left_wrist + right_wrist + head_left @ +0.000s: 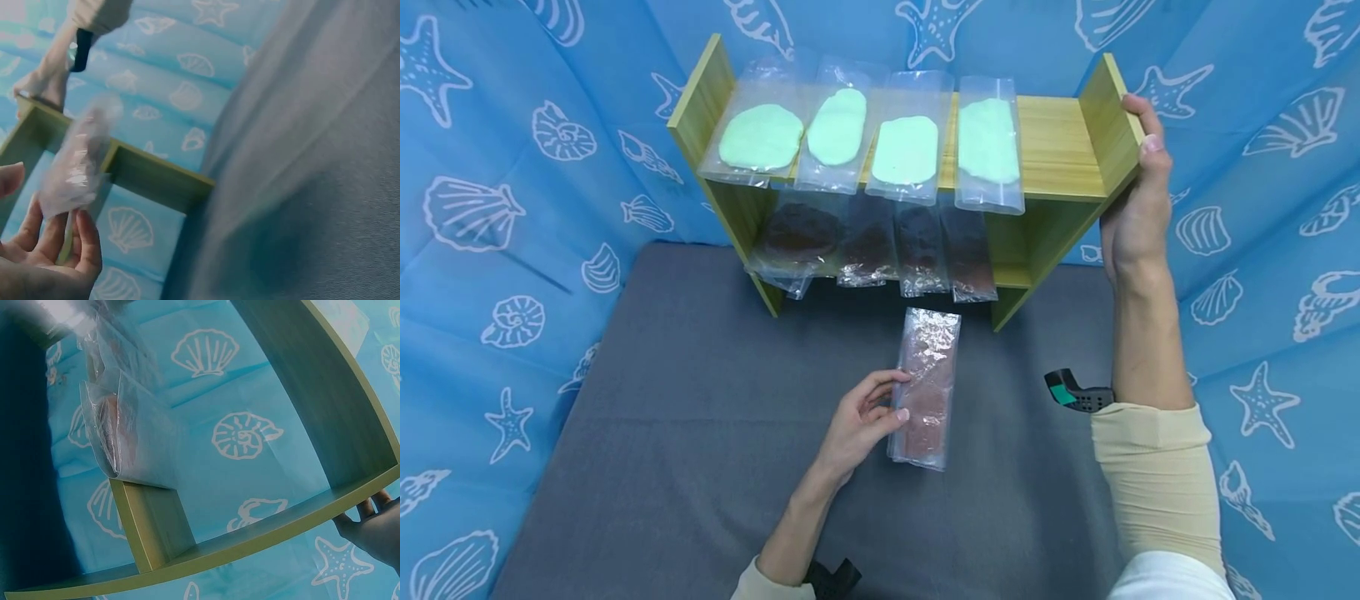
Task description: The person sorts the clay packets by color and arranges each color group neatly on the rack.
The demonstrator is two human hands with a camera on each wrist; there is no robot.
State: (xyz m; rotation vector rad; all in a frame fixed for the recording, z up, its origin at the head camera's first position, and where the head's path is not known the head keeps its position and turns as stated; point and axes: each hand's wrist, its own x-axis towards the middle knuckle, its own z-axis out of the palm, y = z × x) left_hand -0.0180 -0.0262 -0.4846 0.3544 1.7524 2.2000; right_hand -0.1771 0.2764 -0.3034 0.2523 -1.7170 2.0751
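Note:
A clear plastic bag (925,387) with flat brownish-pink contents stands lengthwise in front of the shelf in the head view. My left hand (867,417) holds it by its left edge, thumb on the near face; the other fingertips are partly hidden. In the left wrist view the bag (78,162) rises above the fingers of the left hand (56,250). My right hand (1138,196) grips the upper end of the right side panel of a wooden two-tier shelf (1060,137). Part of that right hand (375,528) shows behind the panel in the right wrist view.
Several bags with pale green flat pieces, such as this green-filled bag (988,142), lie across the top tier. Dark-filled bags (921,250) lie along the lower tier, overhanging its front. Grey cloth (700,433) covers the table; a blue shell-print curtain (497,275) surrounds it.

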